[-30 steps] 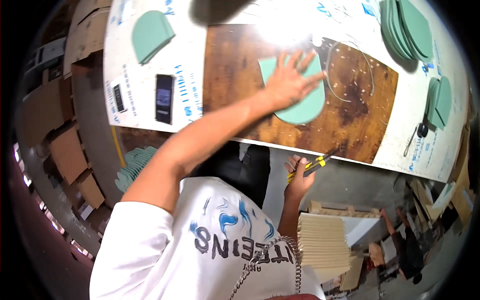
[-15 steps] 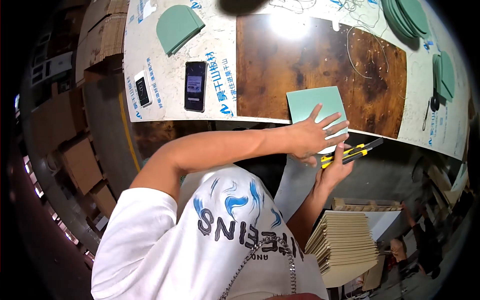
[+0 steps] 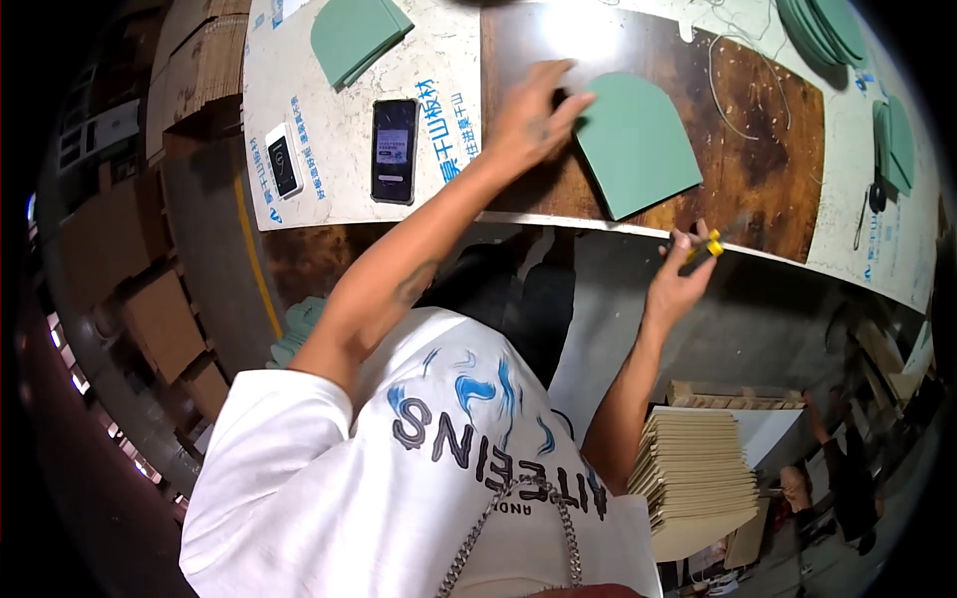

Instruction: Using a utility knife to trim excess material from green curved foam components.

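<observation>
An arch-shaped green panel (image 3: 638, 145) lies flat on the dark brown board (image 3: 743, 189), its rounded end away from me and one straight corner toward the table's near edge. Beside its left edge is my left hand (image 3: 535, 118), fingers apart, holding nothing; the thumb tip is right by the panel's edge, and I cannot tell if it touches. Just off the near edge of the table, my right hand (image 3: 680, 279) is closed around a yellow and black utility knife (image 3: 712, 245). The knife's front end is blurred.
Stacked green panels lie at far left (image 3: 359, 38), far right (image 3: 819, 30) and right (image 3: 893, 149). A phone (image 3: 395, 149) and a white device (image 3: 283, 159) lie on the left. Loose cord (image 3: 713, 85) curls across the board. Tan sheets (image 3: 693, 473) are stacked lower right.
My left hand has come off the panel and moved left and away. The panel sits farther onto the board, turned so its rounded end faces away. My right hand has risen slightly with the knife.
</observation>
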The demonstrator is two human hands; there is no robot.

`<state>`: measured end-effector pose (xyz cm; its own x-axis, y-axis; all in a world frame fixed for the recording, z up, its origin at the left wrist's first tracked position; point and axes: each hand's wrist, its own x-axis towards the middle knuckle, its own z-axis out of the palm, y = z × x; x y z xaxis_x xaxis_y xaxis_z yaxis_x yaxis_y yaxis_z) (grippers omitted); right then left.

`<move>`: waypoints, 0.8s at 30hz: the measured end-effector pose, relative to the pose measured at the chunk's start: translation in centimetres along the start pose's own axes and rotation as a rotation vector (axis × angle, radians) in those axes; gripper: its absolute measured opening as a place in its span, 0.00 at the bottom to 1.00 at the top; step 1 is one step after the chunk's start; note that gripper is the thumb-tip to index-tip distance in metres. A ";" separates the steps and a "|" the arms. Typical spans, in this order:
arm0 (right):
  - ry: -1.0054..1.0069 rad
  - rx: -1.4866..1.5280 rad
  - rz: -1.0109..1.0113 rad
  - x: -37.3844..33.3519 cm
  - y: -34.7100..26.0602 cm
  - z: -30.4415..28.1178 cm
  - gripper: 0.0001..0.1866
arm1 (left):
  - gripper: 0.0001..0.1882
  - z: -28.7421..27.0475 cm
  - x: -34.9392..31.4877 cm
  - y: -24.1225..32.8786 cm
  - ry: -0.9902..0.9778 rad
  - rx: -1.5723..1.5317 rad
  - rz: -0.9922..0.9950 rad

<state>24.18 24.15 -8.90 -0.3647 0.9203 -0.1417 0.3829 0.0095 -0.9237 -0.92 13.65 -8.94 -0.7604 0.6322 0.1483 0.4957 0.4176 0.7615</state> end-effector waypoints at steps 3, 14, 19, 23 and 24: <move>-0.030 -0.168 -0.065 0.5 0.8 0.7 0.20 | 0.26 -6.6 -8.4 -1.5 0.116 0.302 -0.073; -0.071 -0.249 -0.100 1.8 1.2 1.6 0.20 | 0.47 -14.7 -20.7 -12.4 0.305 0.350 -0.671; -0.011 -0.292 -0.241 1.9 1.5 1.4 0.18 | 0.50 -13.6 -20.3 -12.5 0.340 0.452 -0.639; 0.153 -0.098 -0.151 3.0 1.4 1.1 0.14 | 0.44 -14.2 -19.5 -11.2 0.460 0.248 -0.736; 0.173 -0.164 -0.204 3.8 0.6 1.1 0.14 | 0.40 -14.0 -19.1 -10.3 0.519 0.184 -0.757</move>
<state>22.12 27.26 -10.43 -0.3033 0.9458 0.1161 0.4539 0.2506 -0.8551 2.63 -11.83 -10.79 -0.9781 -0.2019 -0.0495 -0.1831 0.7239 0.6652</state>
